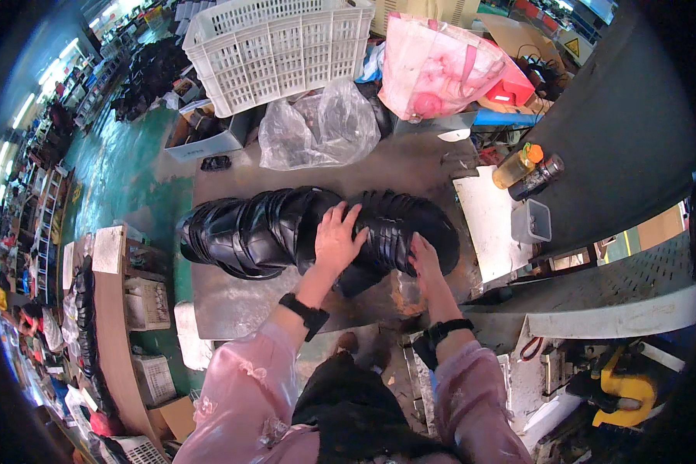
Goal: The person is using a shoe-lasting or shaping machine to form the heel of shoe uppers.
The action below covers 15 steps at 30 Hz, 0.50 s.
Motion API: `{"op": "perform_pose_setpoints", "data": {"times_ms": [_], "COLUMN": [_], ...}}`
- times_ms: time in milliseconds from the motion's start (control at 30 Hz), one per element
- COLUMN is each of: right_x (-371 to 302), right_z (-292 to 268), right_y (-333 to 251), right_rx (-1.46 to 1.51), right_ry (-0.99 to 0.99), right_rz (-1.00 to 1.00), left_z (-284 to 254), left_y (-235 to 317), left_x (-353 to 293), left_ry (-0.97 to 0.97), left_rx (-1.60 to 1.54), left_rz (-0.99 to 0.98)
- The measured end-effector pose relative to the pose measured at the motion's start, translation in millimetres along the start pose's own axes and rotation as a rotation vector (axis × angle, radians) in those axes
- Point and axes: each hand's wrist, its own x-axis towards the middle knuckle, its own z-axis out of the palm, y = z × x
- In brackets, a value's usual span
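A long row of glossy black curved pieces (247, 228), thin and nested in one another, lies across the metal table; they look like leather or plastic, and I cannot tell their exact kind. Over the middle of the row, my left hand (337, 238) rests with its fingers spread on top of the pieces. Farther right, my right hand (425, 259) has its fingers closed against the edges of the black pieces in the right-hand bunch (387, 232). Some of its fingertips are hidden among them. Dark bands circle both wrists.
Behind the row stand a white plastic crate (278, 58), a clear plastic bag (317, 131) and a pink-and-white bag (437, 66). On the right are an orange-capped bottle (518, 166), a dark bottle (545, 174), a clear tub (531, 222) and a machine with a yellow part (626, 390).
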Motion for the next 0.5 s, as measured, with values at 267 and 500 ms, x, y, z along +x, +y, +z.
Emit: {"op": "perform_pose_setpoints", "data": {"times_ms": [267,500], "right_x": [16,17], "right_z": [-37,-24], "right_y": [14,-12], "right_rx": [0.093,-0.110], "right_ry": [-0.011,-0.134], "right_rz": [0.042,0.184], "left_z": [-8,-5], "left_y": [1,0], "left_x": [-40,-36], "left_ry": [0.012,-0.115], "left_rx": [0.050,0.074], "left_rz": [0.010,-0.134]}}
